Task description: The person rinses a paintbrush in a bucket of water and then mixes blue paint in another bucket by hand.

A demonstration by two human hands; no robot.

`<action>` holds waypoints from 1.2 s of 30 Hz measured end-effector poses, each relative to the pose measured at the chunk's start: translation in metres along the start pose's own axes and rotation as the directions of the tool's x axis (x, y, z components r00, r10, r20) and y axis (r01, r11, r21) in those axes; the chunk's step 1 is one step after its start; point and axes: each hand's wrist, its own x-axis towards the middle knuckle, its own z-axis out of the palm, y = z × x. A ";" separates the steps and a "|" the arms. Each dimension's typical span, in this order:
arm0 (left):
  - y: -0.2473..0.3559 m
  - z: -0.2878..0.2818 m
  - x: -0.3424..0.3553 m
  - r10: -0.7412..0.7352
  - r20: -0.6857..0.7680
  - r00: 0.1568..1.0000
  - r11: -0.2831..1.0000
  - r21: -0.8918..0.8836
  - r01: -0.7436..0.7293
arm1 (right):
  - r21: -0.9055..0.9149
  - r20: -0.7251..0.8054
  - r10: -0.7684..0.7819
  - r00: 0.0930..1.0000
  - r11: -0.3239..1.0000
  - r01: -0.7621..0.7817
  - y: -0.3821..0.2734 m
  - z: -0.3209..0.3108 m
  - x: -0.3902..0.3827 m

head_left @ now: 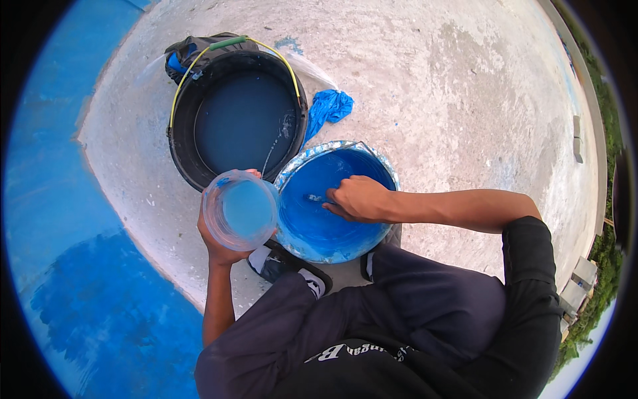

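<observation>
My left hand (219, 236) grips a translucent plastic container (239, 211) holding pale blue liquid, beside a paint-smeared bucket (296, 246) with bright blue paint inside. My right hand (355, 198) is over that bucket, fingers curled around a small pale stick (315, 197) that reaches into the paint; much of the stick is hidden. Behind the container stands a larger black bucket (186, 156) with dark bluish liquid and a yellow wire handle with a green grip.
A dark bag (176, 56) and crumpled blue plastic (330, 106) lie by the black bucket. My legs and sandalled feet are below. A blue-painted surface (73, 279) runs along the left, beside pale rough concrete (465, 100); greenery and a ledge show at the far right.
</observation>
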 end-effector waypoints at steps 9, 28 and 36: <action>-0.020 0.000 0.030 -0.182 -0.247 0.952 0.906 0.334 0.260 | -0.156 -0.039 0.012 0.999 0.988 -0.018 -0.001 -0.003 0.011; -0.041 -0.004 0.033 -0.369 0.000 0.929 0.843 0.421 0.335 | -0.104 -0.071 0.055 0.996 0.993 -0.063 0.010 -0.028 0.017; -0.020 0.025 0.019 -0.200 -0.071 0.977 0.896 0.390 0.212 | -0.143 -0.020 0.030 0.999 0.989 -0.033 0.021 -0.018 0.011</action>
